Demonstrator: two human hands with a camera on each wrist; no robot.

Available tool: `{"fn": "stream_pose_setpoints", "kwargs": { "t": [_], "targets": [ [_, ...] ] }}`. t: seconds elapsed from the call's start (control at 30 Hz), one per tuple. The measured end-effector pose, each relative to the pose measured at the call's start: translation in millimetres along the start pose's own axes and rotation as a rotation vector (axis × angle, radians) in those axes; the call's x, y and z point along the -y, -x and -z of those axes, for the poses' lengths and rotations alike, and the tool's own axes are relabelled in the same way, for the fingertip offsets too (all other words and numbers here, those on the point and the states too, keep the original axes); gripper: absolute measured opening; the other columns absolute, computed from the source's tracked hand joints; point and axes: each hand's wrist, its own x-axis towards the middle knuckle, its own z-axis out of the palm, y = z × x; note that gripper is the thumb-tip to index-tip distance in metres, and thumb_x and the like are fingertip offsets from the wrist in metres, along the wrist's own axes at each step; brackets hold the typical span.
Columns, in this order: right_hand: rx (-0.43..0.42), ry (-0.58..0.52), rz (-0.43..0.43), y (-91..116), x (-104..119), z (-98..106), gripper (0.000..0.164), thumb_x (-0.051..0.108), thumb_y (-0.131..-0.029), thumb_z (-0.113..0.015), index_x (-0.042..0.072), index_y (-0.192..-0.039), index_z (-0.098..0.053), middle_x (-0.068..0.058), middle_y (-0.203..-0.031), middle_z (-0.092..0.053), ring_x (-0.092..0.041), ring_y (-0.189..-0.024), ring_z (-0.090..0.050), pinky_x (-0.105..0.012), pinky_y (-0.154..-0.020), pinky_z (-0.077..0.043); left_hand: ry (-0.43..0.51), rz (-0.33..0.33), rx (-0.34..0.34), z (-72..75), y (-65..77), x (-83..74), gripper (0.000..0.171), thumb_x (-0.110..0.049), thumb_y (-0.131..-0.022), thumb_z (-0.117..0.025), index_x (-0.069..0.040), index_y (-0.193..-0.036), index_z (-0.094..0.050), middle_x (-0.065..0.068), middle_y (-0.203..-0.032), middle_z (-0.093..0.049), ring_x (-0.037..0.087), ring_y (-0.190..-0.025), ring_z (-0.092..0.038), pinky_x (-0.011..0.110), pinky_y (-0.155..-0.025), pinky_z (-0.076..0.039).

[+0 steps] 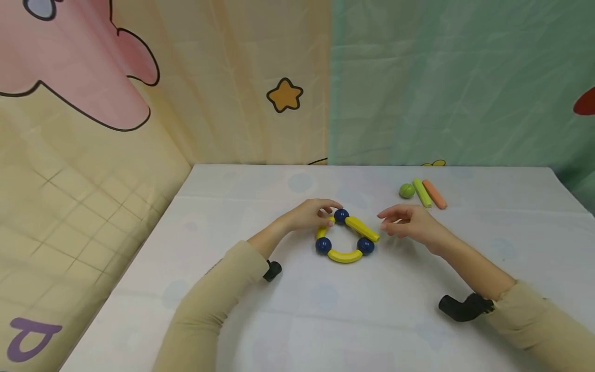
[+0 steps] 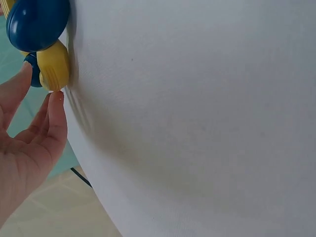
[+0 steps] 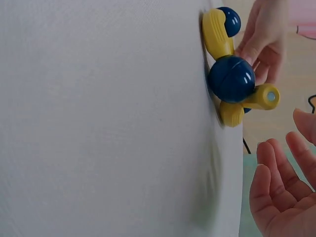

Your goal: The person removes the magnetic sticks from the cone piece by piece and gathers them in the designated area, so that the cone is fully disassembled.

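Note:
A ring of three blue balls point(image 1: 365, 246) and yellow curved magnetic sticks point(image 1: 345, 257) lies on the white table. My left hand point(image 1: 312, 214) is at its far left side, thumb and fingers pinching a yellow curved stick point(image 2: 53, 66) beside the far blue ball point(image 1: 341, 216). On the ring's right side, a yellow stick point(image 1: 362, 228) lies over another; its raised end shows a silver magnet in the right wrist view. Just right of the ring, my right hand point(image 1: 411, 223) hovers with relaxed, slightly bent fingers and nothing in them.
Farther back on the right lie a green ball point(image 1: 406, 190), a light green stick point(image 1: 422, 193) and an orange stick point(image 1: 435, 195). A patterned cloth wall point(image 1: 260, 129) stands behind the table point(image 1: 288, 315). Dark wrist-worn devices point(image 1: 465, 308) sit at both wrists.

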Motion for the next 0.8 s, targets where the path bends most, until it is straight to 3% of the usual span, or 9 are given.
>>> {"fn": "stream_pose_setpoints", "kwargs": {
  "t": [0.37, 0.8],
  "targets": [
    [0.041, 0.014, -0.009, -13, 5, -22, 0.042, 0.022, -0.085, -0.069, -0.001, -0.118, -0.058, -0.008, -0.092, -0.062, -0.022, -0.079, -0.053, -0.029, -0.064, -0.048, 0.022, -0.022, 0.01, -0.1, -12.6, 2.0, 0.038, -0.011, -0.093, -0.058, -0.011, -0.13, -0.054, 0.012, -0.123, -0.057, 0.022, -0.109, -0.056, 0.027, -0.091, -0.044],
    [0.084, 0.028, -0.097, -34, 14, -26, 0.042, 0.019, -0.084, -0.07, -0.002, -0.118, -0.057, -0.008, -0.092, -0.062, -0.017, -0.07, -0.051, -0.025, -0.058, -0.046, 0.047, -0.029, -0.025, -4.0, -20.6, 4.0, 0.035, -0.012, -0.09, -0.063, -0.009, -0.124, -0.059, 0.011, -0.117, -0.06, 0.02, -0.101, -0.057, 0.025, -0.087, -0.045]
  ]
}}
